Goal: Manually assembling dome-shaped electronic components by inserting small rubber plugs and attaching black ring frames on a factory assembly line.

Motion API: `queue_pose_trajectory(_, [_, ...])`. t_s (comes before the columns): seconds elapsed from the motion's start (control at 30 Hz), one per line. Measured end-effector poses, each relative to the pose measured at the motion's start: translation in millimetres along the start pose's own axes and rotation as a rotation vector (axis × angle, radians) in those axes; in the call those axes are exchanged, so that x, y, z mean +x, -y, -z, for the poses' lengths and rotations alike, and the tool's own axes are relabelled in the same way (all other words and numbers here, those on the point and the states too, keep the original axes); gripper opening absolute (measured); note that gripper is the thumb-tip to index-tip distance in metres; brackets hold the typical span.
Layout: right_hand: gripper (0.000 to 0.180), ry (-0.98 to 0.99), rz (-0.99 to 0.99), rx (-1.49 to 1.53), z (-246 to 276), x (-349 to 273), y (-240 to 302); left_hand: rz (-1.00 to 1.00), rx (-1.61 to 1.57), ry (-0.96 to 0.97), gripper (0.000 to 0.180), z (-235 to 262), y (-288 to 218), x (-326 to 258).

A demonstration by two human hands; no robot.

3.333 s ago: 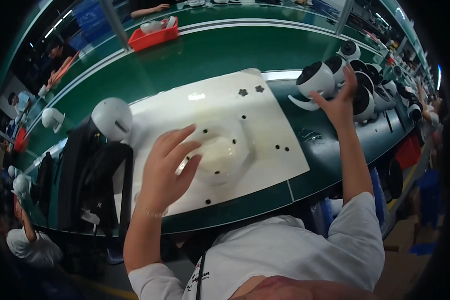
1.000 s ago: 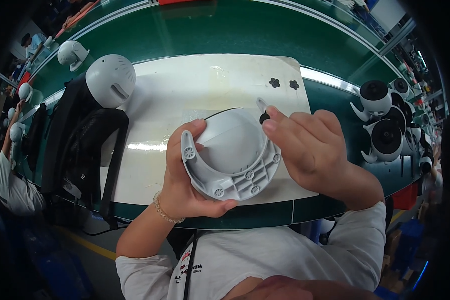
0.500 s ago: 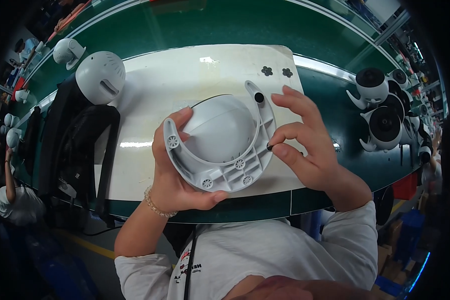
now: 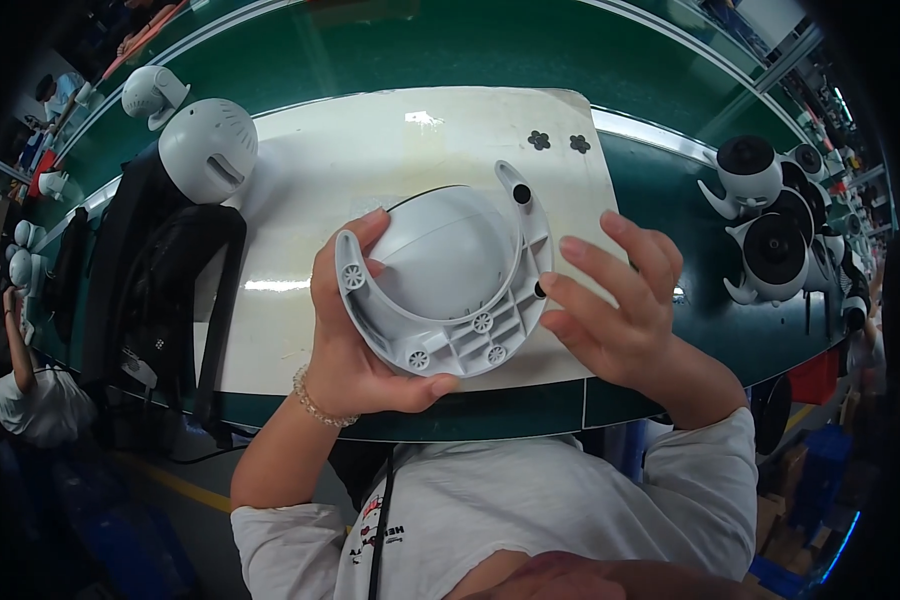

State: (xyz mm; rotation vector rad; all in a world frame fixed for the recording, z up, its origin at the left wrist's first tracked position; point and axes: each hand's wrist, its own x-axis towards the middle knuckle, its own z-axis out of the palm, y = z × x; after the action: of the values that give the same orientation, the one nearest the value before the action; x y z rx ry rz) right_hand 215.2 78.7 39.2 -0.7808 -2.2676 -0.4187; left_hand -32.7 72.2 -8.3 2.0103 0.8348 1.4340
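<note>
My left hand (image 4: pixel 355 350) grips a white security camera (image 4: pixel 445 255), its fingers behind the round shell and its thumb along the lower rim. The underside of the curved base is turned up, showing ribs and several round, spoked recesses. One black round pad (image 4: pixel 522 194) sits in the upper right arm of the base. Another small black pad (image 4: pixel 540 289) shows at the base's right edge. Close beside that edge is my right hand (image 4: pixel 620 310), its fingers apart and nothing visible in them; the index fingertip is very near the pad, and I cannot tell whether it touches.
On the pale work mat (image 4: pixel 300 160) lie two dark flower-shaped pieces (image 4: pixel 539 140). At left, a white rounded unit (image 4: pixel 208 150) stands by a black bag-like object (image 4: pixel 160 270). Several white and black cameras (image 4: pixel 773 250) cluster on the green table at right.
My right fingers have let go of the small black pad, spread apart and drawn slightly right. The pad stays at the base's edge. My left hand keeps its hold on the camera.
</note>
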Motion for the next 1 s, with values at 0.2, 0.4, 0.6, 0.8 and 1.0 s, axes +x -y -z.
queue_pose_trajectory(0.2, [0.027, 0.169, -0.068, 0.119, 4.2, 4.2, -2.1, 0.056, -0.018, -0.012, 0.106, 5.5, -2.5, -3.5])
queue_pose_trajectory(0.4, [0.044, 0.103, -0.906, 1.523, -16.3, -14.3, -23.5, 0.185, 0.380, 0.135, 0.101, 58.0, -60.3, -9.2])
queue_pose_trajectory(0.6, [0.032, -0.160, -0.952, 1.334, -5.2, -32.0, -54.9, 0.135, 1.075, -0.762, 0.018, 246.3, -83.9, -61.8])
queue_pose_trajectory(0.8, [0.024, -0.363, -1.004, 1.379, 3.7, -32.5, -64.2, 0.849, 1.394, -0.477, 0.057, 396.3, -9.5, -150.3])
queue_pose_trajectory(1.0, [0.020, -0.395, -0.930, 0.972, 23.9, -41.8, -62.4, 1.029, 1.366, -0.373, 0.051, 367.3, -19.0, -108.9])
